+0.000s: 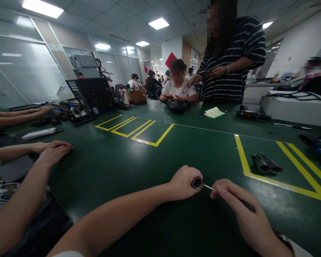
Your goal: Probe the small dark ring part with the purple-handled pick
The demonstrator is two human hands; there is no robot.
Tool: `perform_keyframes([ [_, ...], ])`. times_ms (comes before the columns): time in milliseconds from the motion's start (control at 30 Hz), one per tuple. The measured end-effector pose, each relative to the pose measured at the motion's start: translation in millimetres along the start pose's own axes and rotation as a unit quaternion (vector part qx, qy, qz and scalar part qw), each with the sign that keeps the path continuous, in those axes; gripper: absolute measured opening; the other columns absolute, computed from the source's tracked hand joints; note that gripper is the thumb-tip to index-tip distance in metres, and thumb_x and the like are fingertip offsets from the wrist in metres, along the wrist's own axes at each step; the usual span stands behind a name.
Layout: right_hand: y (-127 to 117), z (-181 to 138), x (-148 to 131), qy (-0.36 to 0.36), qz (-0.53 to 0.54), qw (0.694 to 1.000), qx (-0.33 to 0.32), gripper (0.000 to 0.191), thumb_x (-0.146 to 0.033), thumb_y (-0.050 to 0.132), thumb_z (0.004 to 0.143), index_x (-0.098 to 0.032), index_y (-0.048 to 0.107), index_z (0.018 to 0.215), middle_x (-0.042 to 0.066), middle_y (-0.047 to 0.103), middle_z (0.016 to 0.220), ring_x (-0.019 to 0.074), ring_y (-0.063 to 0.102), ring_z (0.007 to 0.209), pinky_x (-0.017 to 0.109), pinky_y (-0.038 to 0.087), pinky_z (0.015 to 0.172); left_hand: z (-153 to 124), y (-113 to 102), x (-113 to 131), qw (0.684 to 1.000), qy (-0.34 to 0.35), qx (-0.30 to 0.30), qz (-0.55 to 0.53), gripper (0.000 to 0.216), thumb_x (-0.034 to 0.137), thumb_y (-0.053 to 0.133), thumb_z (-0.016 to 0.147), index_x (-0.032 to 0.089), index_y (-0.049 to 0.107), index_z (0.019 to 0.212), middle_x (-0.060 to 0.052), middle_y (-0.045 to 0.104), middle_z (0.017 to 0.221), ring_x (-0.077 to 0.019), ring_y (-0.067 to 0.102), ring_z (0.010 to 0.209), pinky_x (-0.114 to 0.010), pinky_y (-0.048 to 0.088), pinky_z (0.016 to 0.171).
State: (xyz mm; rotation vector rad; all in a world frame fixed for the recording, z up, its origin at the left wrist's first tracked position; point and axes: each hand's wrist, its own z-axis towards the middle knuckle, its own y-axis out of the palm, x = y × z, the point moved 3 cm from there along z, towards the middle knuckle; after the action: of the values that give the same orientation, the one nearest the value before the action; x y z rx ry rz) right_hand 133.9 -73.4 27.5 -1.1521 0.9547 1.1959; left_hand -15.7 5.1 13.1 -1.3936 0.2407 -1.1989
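My left hand (184, 182) is wrapped round a short dark tube (196, 183), its round open end facing right and toward me. Most of the tube is hidden in the fist. In my right hand (239, 205) is a screwdriver (208, 186) with a thin metal shaft, its dark handle partly covered by the palm. The shaft's tip meets the rim of the tube; I cannot tell whether it goes inside. Farther right, two dark hollow cylinders (262, 165) lie on the green table (117, 157) inside a yellow tape outline (280, 182).
A co-worker's folded hands (55, 150) rest at the left, near a white power strip (39, 133). Behind stand a black computer case (92, 94) and a brown bag (138, 95). Notepaper (214, 112), a black flashlight-like object (253, 114) and a white box (296, 107) lie at the back right.
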Motion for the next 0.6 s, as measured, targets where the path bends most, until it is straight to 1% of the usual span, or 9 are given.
perform_keyframes([
  [67, -1.1, 1.2, 4.0, 0.033, 0.043, 0.998, 0.012, 0.028, -0.041, 0.055, 0.084, -0.022, 0.067, 0.066, 0.004, 0.065, 0.075, 0.0249, 0.058, 0.086, 0.035, 0.042, 0.076, -0.3, -1.1, 0.7, 1.000, -0.001, 0.001, -0.011, 0.011, 0.024, 0.061, 0.077, 0.016, 0.055, 0.073, 0.002, 0.059, 0.071, -0.0112, 0.054, 0.067, -0.024, 0.037, 0.067],
  [133, -1.8, 1.9, 7.5, 0.065, 0.086, 0.994, 0.029, 0.028, -0.041, 0.056, 0.082, -0.022, 0.068, 0.065, 0.005, 0.065, 0.074, 0.0256, 0.057, 0.088, 0.036, 0.041, 0.079, -0.6, -1.7, 0.9, 1.000, 0.001, -0.002, -0.026, 0.011, 0.024, 0.060, 0.078, 0.015, 0.055, 0.074, 0.002, 0.059, 0.071, -0.0110, 0.054, 0.067, -0.024, 0.038, 0.069],
  [233, -0.9, 2.1, 10.3, 0.098, 0.130, 0.986, 0.033, 0.026, -0.041, 0.059, 0.079, -0.022, 0.069, 0.065, 0.004, 0.065, 0.071, 0.0248, 0.058, 0.083, 0.038, 0.042, 0.079, -0.5, -1.3, 0.2, 0.999, 0.005, -0.008, -0.041, 0.010, 0.023, 0.060, 0.078, 0.015, 0.055, 0.073, 0.002, 0.059, 0.072, -0.0112, 0.055, 0.069, -0.025, 0.039, 0.071],
  [300, -0.8, 2.4, 10.5, 0.100, 0.137, 0.985, 0.031, 0.026, -0.041, 0.059, 0.079, -0.022, 0.069, 0.066, 0.004, 0.065, 0.071, 0.0244, 0.058, 0.081, 0.038, 0.043, 0.078, -0.2, -1.1, -0.6, 0.999, 0.004, -0.004, -0.042, 0.010, 0.022, 0.061, 0.077, 0.015, 0.055, 0.073, 0.002, 0.059, 0.072, -0.0112, 0.055, 0.069, -0.025, 0.039, 0.072],
  [367, -2.3, 2.4, 8.6, 0.076, 0.115, 0.990, 0.031, 0.026, -0.041, 0.057, 0.081, -0.022, 0.069, 0.067, 0.004, 0.065, 0.072, 0.0249, 0.058, 0.084, 0.037, 0.043, 0.078, 0.3, -0.8, -1.0, 0.999, 0.001, -0.002, -0.041, 0.010, 0.022, 0.060, 0.077, 0.015, 0.055, 0.073, 0.002, 0.059, 0.072, -0.0110, 0.056, 0.069, -0.025, 0.040, 0.072],
  [433, -3.7, 1.7, 4.1, 0.031, 0.061, 0.997, 0.026, 0.027, -0.040, 0.055, 0.084, -0.022, 0.068, 0.068, 0.005, 0.065, 0.074, 0.0248, 0.058, 0.086, 0.036, 0.044, 0.076, 0.9, 0.0, -1.1, 1.000, -0.006, -0.006, -0.030, 0.012, 0.025, 0.060, 0.079, 0.015, 0.055, 0.074, 0.001, 0.060, 0.073, -0.0113, 0.056, 0.070, -0.025, 0.039, 0.072],
  [533, -3.0, -1.3, -5.7, -0.036, -0.041, 0.998, 0.011, 0.027, -0.039, 0.054, 0.085, -0.022, 0.066, 0.067, 0.005, 0.064, 0.076, 0.0234, 0.059, 0.079, 0.034, 0.044, 0.070, 1.6, 1.8, -0.8, 1.000, -0.016, -0.014, 0.008, 0.014, 0.028, 0.060, 0.080, 0.016, 0.056, 0.076, 0.001, 0.061, 0.074, -0.0122, 0.056, 0.071, -0.025, 0.038, 0.069],
  [600, -1.4, -3.0, -11.4, -0.066, -0.079, 0.995, 0.001, 0.027, -0.039, 0.054, 0.084, -0.022, 0.064, 0.066, 0.005, 0.063, 0.075, 0.0225, 0.059, 0.075, 0.034, 0.045, 0.067, 1.6, 2.6, -0.1, 0.999, -0.013, -0.013, 0.027, 0.014, 0.028, 0.060, 0.080, 0.016, 0.057, 0.076, 0.001, 0.061, 0.073, -0.0126, 0.056, 0.071, -0.025, 0.037, 0.068],
])
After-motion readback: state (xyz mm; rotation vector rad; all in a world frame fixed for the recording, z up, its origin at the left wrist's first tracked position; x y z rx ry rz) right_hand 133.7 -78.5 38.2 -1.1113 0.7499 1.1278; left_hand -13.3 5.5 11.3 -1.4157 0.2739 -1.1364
